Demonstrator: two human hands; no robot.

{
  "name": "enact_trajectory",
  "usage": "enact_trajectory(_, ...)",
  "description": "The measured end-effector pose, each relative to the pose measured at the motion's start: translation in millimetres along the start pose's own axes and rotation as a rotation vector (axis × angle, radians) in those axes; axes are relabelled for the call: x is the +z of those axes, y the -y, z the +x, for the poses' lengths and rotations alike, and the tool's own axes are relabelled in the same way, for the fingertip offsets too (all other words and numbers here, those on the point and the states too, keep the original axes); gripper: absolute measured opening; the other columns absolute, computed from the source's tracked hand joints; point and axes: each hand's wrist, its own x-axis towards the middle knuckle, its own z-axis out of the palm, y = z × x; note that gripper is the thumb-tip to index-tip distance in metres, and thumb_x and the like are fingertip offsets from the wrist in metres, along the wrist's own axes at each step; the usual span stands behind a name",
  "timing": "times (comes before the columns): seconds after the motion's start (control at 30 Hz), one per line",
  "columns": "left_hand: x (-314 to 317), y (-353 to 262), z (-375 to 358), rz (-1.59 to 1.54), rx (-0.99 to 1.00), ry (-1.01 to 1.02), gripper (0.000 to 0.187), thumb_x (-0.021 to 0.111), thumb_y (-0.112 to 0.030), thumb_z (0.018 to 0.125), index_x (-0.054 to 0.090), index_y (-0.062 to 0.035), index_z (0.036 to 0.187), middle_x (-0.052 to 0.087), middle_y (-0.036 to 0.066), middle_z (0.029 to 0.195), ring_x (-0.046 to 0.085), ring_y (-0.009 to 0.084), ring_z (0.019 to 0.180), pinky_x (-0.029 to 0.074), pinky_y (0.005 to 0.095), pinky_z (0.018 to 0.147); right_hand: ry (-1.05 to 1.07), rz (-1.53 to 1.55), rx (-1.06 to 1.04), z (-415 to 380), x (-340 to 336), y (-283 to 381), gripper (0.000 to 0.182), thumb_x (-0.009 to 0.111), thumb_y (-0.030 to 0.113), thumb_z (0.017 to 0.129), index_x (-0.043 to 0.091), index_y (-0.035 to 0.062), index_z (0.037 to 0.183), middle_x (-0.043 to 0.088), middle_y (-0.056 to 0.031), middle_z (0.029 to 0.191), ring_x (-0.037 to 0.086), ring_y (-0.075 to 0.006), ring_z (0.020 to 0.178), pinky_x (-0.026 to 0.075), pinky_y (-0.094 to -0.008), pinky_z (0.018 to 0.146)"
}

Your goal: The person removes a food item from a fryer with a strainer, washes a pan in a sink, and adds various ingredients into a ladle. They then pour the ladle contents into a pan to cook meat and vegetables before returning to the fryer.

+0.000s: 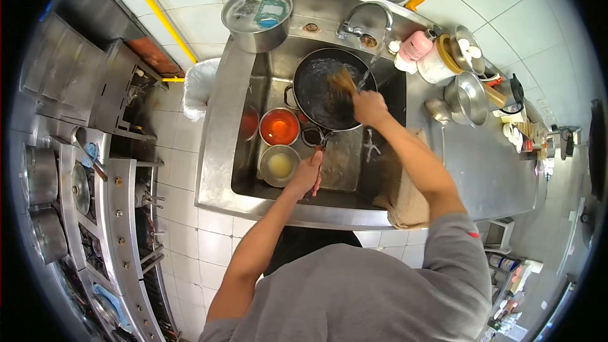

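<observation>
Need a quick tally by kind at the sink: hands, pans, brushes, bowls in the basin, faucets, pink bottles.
Hands: 2 (left hand, right hand)
Pans: 1 (black pan)
Brushes: 1 (tan brush)
Bowls: 2 (orange-red bowl, bowl with pale yellow contents)
Faucets: 1 (faucet)
Pink bottles: 1 (pink bottle)
Total: 8

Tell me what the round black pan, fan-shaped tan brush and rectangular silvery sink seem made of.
Black pan: probably metal, by its thin rim; dark sheen, partly water. Tan brush: perhaps bamboo or plant fibre, matte and straw-coloured, though blurred. Silvery sink: likely satin stainless steel, given its soft reflections.
</observation>
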Motion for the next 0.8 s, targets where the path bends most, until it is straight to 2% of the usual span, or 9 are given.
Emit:
enact_trajectory(0.1,-4.3,2.5,2.1,0.017,0.022,-0.005,0.053,0.04,-0.056,0.098,0.048,-0.0066,0.08,0.046,0.004,0.052,0.045,0.0151,0.035,0.039,0.0312,0.032,-0.477,-0.247,-0.124,1.4,2.4,39.7,0.046,0.062,0.013,0.078,0.057,0.0008,0.123,0.064,-0.0146,0.075,0.067,-0.0273,0.071,0.053,-0.0355,0.06)
enact_trajectory(0.17,-4.1,-2.5,1.2,0.055,0.011,-0.02,0.054,0.039,-0.056,0.098,0.049,-0.0057,0.082,0.046,0.004,0.051,0.045,0.0153,0.035,0.039,0.0314,0.031,-0.526,-0.263,-0.34,-45.4,-26.8,62.5,0.044,0.064,0.013,0.077,0.058,-0.0013,0.119,0.062,-0.0132,0.072,0.066,-0.0258,0.071,0.052,-0.0334,0.059)
enact_trajectory(0.27,-4.0,-2.9,-1.1,0.058,0.017,-0.028,0.055,0.039,-0.056,0.098,0.049,-0.0046,0.083,0.046,0.004,0.051,0.045,0.0159,0.034,0.038,0.0316,0.03,-0.143,-0.321,-0.262,-75.5,-15.6,94.9,0.043,0.063,0.014,0.077,0.057,-0.004,0.116,0.062,-0.0119,0.074,0.066,-0.0251,0.075,0.053,-0.0335,0.061)
enact_trajectory(0.3,-3.7,0.2,-0.3,0.05,0.015,-0.028,0.054,0.039,-0.056,0.098,0.049,-0.0045,0.083,0.046,0.004,0.051,0.045,0.0158,0.034,0.038,0.0316,0.03,-0.34,-0.142,-0.356,-55.3,-3.5,84.6,0.039,0.062,0.012,0.078,0.058,-0.0067,0.113,0.063,-0.0119,0.075,0.066,-0.0263,0.069,0.053,-0.0357,0.057)
enact_trajectory(0.4,-0.5,6.3,3.8,0.023,0.017,-0.025,0.053,0.039,-0.054,0.098,0.048,-0.0046,0.082,0.046,0.004,0.051,0.045,0.0156,0.034,0.037,0.0314,0.03,-0.478,-0.054,-0.276,8.7,-7.1,65.7,0.033,0.06,0.011,0.08,0.061,-0.0047,0.109,0.064,-0.0126,0.075,0.066,-0.0271,0.064,0.054,-0.0359,0.055)
enact_trajectory(0.53,0.2,-6.5,3.9,0.024,0.063,-0.023,0.051,0.041,-0.053,0.098,0.048,-0.0052,0.082,0.045,0.004,0.051,0.044,0.015,0.034,0.037,0.0312,0.03,-0.157,-0.169,-0.3,-59.3,1.4,82.2,0.04,0.064,0.009,0.075,0.061,-0.0042,0.112,0.065,-0.015,0.076,0.068,-0.027,0.075,0.055,-0.0346,0.062)
enact_trajectory(0.6,6.7,6.5,-4.8,0.022,0.041,-0.023,0.051,0.041,-0.053,0.099,0.048,-0.0055,0.081,0.045,0.003,0.051,0.043,0.0147,0.034,0.037,0.0312,0.029,-0.238,-0.144,-0.387,-52.0,6.4,75.2,0.013,0.068,0.01,0.071,0.071,0.0033,0.083,0.068,-0.0123,0.078,0.069,-0.0295,0.077,0.057,-0.0394,0.061)
enact_trajectory(0.7,4.6,-0.5,-1.3,0.015,0.026,-0.051,0.05,0.04,-0.053,0.099,0.047,-0.0069,0.08,0.045,0.003,0.051,0.043,0.0141,0.034,0.037,0.0308,0.029,-0.396,-0.09,-0.286,-4.7,-6.4,73.3,0.014,0.069,0.014,0.071,0.073,0.0065,0.082,0.07,-0.0074,0.082,0.07,-0.0278,0.079,0.057,-0.0401,0.057)
enact_trajectory(0.8,1.1,-6.8,-4.1,0.037,0.011,-0.054,0.054,0.04,-0.059,0.097,0.046,-0.008,0.079,0.045,0.003,0.051,0.043,0.014,0.034,0.036,0.0296,0.03,0.026,-0.293,-0.352,-48.3,11.0,84.7,0.011,0.07,0.015,0.071,0.073,0.0088,0.08,0.069,-0.0043,0.079,0.069,-0.0251,0.077,0.055,-0.0412,0.051)
